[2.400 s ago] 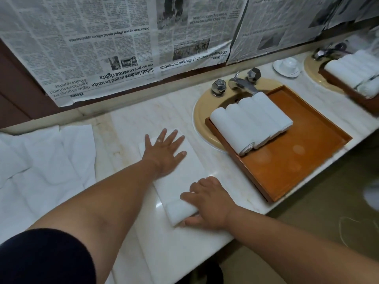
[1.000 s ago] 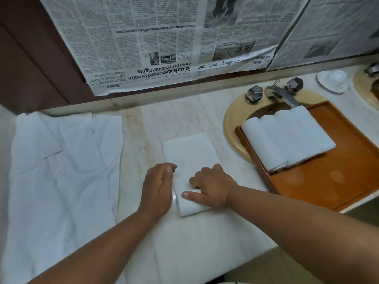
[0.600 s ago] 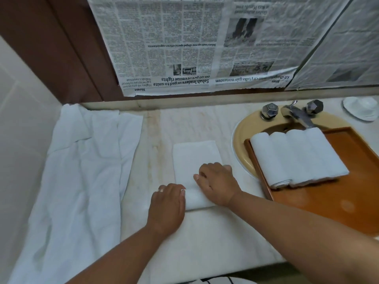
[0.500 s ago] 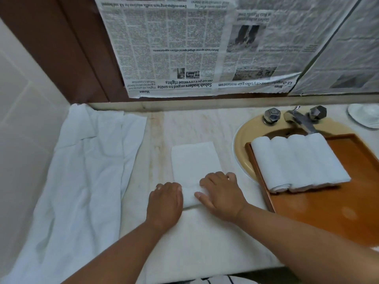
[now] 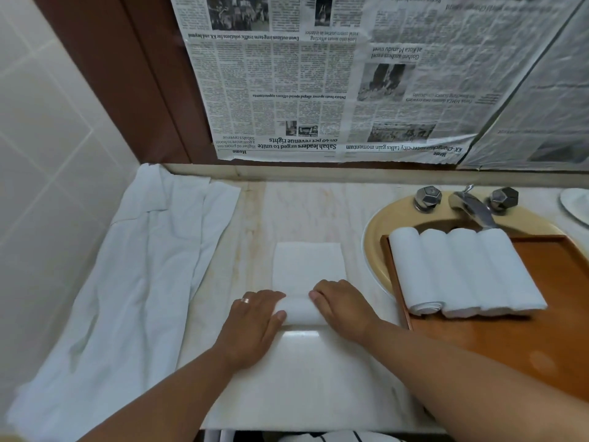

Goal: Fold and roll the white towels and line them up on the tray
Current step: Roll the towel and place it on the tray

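left hand point(image 5: 251, 327) has left the far end of the folded towel point(image 5: 307, 266) and now grips its rolled near end beside the right hand point(image 5: 342, 306); the rolled part is thicker and further along; the flat part is shorter

- Illumination is soft, even and moderately bright.
- A glare patch lies on the countertop point(image 5: 299, 335) near centre.
- Wide-angle distortion bends the edges; the newspaper point(image 5: 526, 90) blurs at upper right.

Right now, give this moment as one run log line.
folded towel: partly rolled | left hand, right hand: grip it | tray: four rolled towels
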